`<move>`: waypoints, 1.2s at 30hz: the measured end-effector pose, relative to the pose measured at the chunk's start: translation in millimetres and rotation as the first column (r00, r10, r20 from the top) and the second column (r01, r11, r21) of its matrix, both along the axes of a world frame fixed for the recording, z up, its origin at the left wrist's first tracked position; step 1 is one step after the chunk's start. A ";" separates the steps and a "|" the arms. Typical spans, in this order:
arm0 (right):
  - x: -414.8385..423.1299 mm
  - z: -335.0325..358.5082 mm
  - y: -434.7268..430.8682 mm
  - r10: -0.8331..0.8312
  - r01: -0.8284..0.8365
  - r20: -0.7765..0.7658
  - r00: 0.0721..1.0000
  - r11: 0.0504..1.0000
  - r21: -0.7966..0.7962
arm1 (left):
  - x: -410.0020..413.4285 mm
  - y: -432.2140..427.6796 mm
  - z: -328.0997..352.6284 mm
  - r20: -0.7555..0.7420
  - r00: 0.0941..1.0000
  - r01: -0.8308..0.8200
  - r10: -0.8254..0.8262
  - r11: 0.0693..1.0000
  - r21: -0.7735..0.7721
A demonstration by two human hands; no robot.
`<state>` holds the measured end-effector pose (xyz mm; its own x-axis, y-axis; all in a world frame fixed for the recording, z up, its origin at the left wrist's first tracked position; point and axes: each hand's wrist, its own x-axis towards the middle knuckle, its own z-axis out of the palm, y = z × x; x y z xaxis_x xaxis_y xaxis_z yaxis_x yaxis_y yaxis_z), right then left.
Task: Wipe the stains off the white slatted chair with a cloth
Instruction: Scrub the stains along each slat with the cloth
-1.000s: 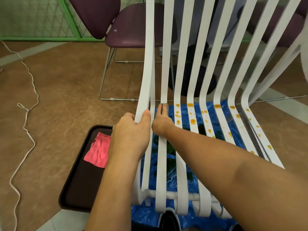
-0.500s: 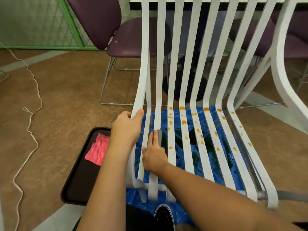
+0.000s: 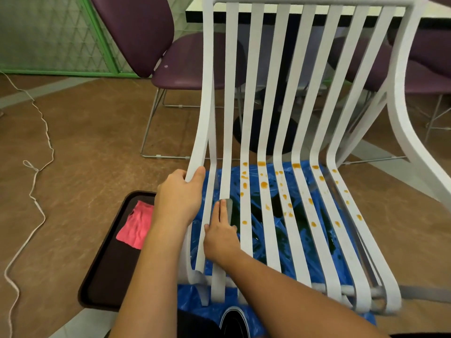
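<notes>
One white slatted chair (image 3: 230,93), one pink cloth (image 3: 136,226), one tray (image 3: 105,276), one left hand (image 3: 178,198), one right hand (image 3: 220,236).

The white slatted chair (image 3: 230,69), its orange stains (image 3: 264,184) and the pink cloth (image 3: 135,226).
The chair stands upright, slats curving from backrest into seat. Spots dot the middle and right seat slats, thickest near the bend. The crumpled cloth lies on a dark tray (image 3: 105,276) just left of the chair.

Bare forearms (image 3: 146,276), left hand (image 3: 177,198), right hand (image 3: 220,236). Dark clothing (image 3: 195,325) at bottom edge. Black shoe (image 3: 234,323), white stripe.
</notes>
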<state>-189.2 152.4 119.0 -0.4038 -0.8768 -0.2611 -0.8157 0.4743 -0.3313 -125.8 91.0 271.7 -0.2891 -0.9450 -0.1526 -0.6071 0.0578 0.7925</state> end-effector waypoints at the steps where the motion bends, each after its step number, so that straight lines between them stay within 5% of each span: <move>1: -5.3 -3.2 -8.3 -0.056 0.057 0.024 0.998 0.998 -0.010 | 0.1 -0.8 -1.4 0.001 1.000 0.004 -0.004 1.000 0.002; 5: -28.7 -13.1 -45.1 -0.133 0.134 -0.010 0.991 0.991 0.012 | -0.9 -7.8 -7.8 -0.014 1.000 0.013 -0.013 1.000 0.021; 11: -69.8 -16.1 -97.9 -0.293 0.291 0.145 0.945 0.956 0.038 | -1.6 -13.9 -14.7 -0.017 0.999 0.035 -0.035 0.998 0.057; 23: -119.9 -25.9 -164.2 -0.242 0.240 0.025 0.970 0.968 0.078 | -3.8 -15.3 -12.4 0.129 0.989 0.070 -0.069 0.998 -0.004; 36: -82.8 -26.3 -120.8 -0.064 0.081 -0.127 0.990 0.989 0.126 | -7.2 -17.5 -16.7 0.177 0.984 0.031 -0.018 0.997 -0.067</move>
<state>-272.0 31.6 92.7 -0.5011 -0.8057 -0.3158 -0.8081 0.5662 -0.1625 -133.0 73.5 255.0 -0.2868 -0.9481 -0.1374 -0.7345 0.1256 0.6669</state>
